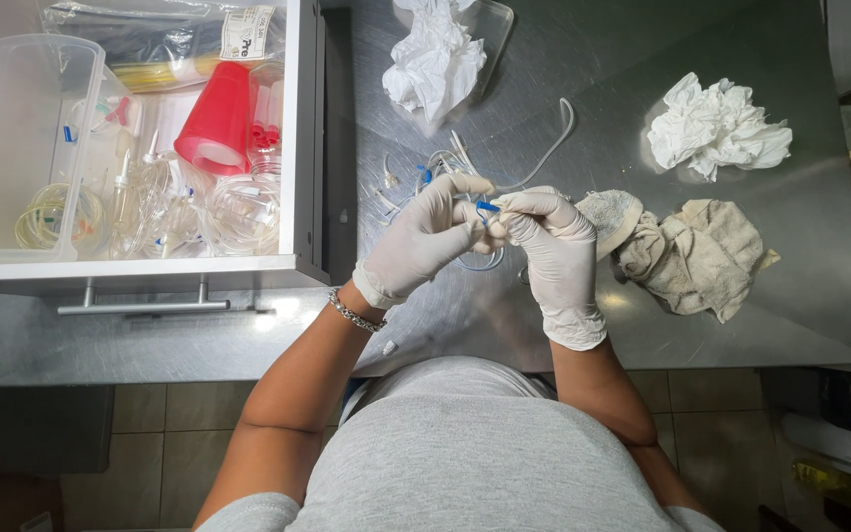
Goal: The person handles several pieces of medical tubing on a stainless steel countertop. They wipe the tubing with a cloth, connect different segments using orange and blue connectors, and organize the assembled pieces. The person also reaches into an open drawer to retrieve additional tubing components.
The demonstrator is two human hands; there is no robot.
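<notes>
Both hands wore white gloves and met over the shiny metal table (563, 89); the left hand (424, 239) and the right hand (554, 246) pinched one small blue clip (487, 207) between their fingertips, so each grip was tight and narrow on that clip; the clip sat up in the air, just above the table, right between the two hands; its long side ran left to right, with one end toward each hand, though it was too small to tell which end was the front; clear thin tubes (544, 148) lay on the table under and behind the hands, curling away toward the far side; a crumpled white tissue (716, 128) and a dirty beige rag (691, 256) lay to the right; an open drawer (302, 138) with a red cup (217, 118) stood to the left.
</notes>
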